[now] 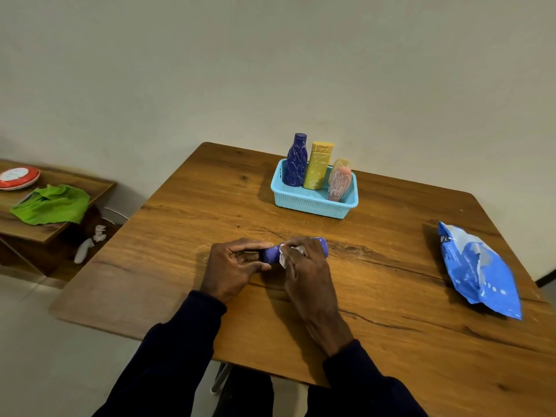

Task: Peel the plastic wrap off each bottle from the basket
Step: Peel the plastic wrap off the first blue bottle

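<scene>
Left hand (231, 267) gripping sideways purple bottle (269, 254), right hand (310, 266) pinching bunched whitish wrap (283, 258)

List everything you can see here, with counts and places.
table: one, wooden, centre
basket: one, light blue, far side of table
dark blue bottle: one, wrapped, basket's left
yellow bottle: one, wrapped, basket's middle
pink bottle: one, wrapped, basket's right
held bottle: one, blue, lying between hands
plastic wrap: one piece, whitish, on held bottle
pouch: one, blue, table's right
side shelf: one, wooden, left
cloth: one, green, on side shelf
round object: one, red-white, on side shelf
scraps: several, white, floor left
left hand: one, grips held bottle
right hand: one, pinches plastic wrap
</scene>
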